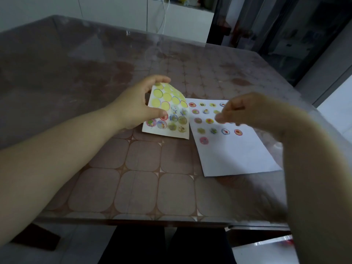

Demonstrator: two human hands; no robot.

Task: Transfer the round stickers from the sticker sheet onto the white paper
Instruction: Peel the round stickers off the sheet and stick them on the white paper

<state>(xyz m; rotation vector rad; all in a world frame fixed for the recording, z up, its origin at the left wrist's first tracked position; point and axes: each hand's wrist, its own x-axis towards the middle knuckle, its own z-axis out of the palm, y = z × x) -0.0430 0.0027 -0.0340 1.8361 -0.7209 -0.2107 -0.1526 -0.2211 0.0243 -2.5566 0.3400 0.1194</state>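
Note:
The sticker sheet (167,113) lies in the middle of the table, its far edge curled up. Its upper rows show bare yellow circles, while the lower rows hold several round picture stickers. My left hand (137,103) grips the sheet, fingers on the raised far edge and thumb on its left side. The white paper (238,155) lies to the right with several round stickers stuck in rows on its upper part. My right hand (245,113) hovers blurred over those rows with fingers pinched together; whether a sticker is between them I cannot tell.
The table (133,187) has a brown rounded-square pattern under a clear cover. Its near edge runs along the bottom, and its right edge lies just past the paper. White cabinets (133,14) stand behind the table.

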